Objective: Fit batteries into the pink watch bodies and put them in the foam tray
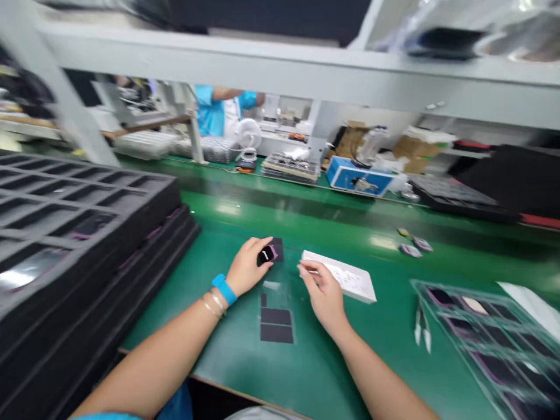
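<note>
My left hand is closed round a small black part with a pink edge, held just above the green table. My right hand is beside it, fingers pinched together near the edge of a clear film sheet; what they hold is too thin to make out. Dark rectangular pieces lie on that sheet below my hands. A white card with printing lies just right of my right hand.
A tall stack of black foam trays fills the left. White tweezers and a clear tray of dark parts lie at right. Small parts sit further back. Across the conveyor a person in blue works amid boxes.
</note>
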Action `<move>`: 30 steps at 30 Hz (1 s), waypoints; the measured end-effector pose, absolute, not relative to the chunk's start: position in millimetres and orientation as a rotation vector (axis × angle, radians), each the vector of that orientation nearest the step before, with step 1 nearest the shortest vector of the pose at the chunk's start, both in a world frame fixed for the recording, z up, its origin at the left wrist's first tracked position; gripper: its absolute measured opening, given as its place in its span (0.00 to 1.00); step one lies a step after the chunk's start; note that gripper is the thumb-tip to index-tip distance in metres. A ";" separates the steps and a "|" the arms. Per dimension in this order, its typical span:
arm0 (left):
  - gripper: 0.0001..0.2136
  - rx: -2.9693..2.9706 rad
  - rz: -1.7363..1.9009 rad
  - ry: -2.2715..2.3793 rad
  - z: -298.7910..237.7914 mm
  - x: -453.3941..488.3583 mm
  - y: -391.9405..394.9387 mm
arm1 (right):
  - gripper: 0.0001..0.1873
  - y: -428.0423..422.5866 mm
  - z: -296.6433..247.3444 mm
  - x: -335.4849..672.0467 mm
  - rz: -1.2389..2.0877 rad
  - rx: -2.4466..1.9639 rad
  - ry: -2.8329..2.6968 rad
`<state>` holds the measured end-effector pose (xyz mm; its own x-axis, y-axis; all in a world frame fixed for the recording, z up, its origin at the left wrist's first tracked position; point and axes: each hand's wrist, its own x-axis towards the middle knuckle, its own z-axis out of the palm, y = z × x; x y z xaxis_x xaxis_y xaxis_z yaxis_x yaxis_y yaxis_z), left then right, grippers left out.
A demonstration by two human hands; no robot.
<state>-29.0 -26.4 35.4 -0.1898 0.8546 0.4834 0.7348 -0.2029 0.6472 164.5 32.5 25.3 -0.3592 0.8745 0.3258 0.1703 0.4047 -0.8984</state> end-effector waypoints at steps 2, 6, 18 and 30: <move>0.25 1.891 1.425 2.004 37.1 -38.7 -25.3 | 0.18 36.3 24.1 164.8 1.007 -0.943 -1.776; 0.23 1.834 1.598 2.234 68.4 -62.9 -28.0 | 0.23 40.0 25.7 164.2 1.002 -1.014 -1.777; 0.17 0.866 0.929 3.377 186.8 -160.7 -103.6 | 0.23 32.2 32.0 163.6 1.019 -0.992 -1.850; 0.35 0.877 0.646 3.344 159.1 -164.6 -97.5 | 0.19 26.4 34.5 163.5 0.961 -0.875 -1.879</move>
<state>-164.6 -97.5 159.1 -0.8103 0.3906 0.4369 0.5253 0.8146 0.2459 163.5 26.4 34.5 -0.4122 0.8393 0.3546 0.2034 0.4641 -0.8621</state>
